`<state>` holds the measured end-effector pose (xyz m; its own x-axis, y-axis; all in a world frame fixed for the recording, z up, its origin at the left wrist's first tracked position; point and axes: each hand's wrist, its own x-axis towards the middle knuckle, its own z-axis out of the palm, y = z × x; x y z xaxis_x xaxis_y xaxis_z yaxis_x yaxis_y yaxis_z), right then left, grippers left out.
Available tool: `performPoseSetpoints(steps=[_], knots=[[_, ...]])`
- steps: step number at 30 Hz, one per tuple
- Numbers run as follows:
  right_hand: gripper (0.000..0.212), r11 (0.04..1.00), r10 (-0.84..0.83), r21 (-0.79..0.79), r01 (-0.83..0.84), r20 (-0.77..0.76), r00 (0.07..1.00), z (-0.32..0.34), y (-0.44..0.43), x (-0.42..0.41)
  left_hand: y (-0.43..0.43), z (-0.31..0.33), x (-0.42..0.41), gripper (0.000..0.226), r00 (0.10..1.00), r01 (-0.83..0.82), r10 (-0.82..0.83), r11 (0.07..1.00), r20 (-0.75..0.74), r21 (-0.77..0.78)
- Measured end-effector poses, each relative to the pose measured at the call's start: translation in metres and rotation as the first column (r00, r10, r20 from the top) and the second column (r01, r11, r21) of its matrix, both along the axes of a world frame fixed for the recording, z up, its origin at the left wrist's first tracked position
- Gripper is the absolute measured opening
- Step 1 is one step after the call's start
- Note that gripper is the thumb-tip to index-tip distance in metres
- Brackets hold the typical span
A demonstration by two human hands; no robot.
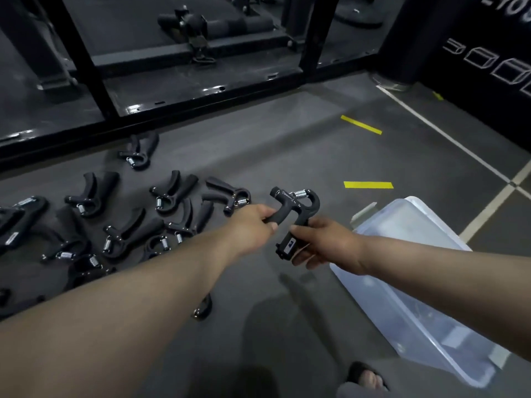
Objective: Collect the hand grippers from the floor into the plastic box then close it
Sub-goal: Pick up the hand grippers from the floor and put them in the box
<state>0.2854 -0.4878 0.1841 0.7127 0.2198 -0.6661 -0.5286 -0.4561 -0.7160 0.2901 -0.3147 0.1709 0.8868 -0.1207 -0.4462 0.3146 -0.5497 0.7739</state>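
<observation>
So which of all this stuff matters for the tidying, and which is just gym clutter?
Part of the job:
held hand gripper, gripped by left hand and right hand
hand grippers on the floor
plastic box

Just lying about:
yellow tape marks
white floor lines
black machine frame

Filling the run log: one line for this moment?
left hand: on hand gripper | right hand: same gripper | plastic box: open, right | pile: on floor, left

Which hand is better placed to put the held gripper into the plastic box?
Right. The right hand holds the hand gripper beside the plastic box; the left hand is farther away.
</observation>
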Motion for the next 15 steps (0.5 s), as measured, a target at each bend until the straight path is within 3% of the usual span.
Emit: performPoseSetpoints(steps=[10,15], knots=[[0.023,0.974,-0.201,-0.04,0.222,0.289,0.936,0.016,-0.052,0.003,-0.057,0.023,0.033,0.031,0.965,0.22,-0.208,0.974,0.157,-0.06],[0.031,0.961,-0.269,-0.033,0.276,0.14,0.953,0.03,-0.14,-0.011,-0.137,0.024,0.031,0.03,0.903,0.39,-0.384,0.921,0.192,0.007]])
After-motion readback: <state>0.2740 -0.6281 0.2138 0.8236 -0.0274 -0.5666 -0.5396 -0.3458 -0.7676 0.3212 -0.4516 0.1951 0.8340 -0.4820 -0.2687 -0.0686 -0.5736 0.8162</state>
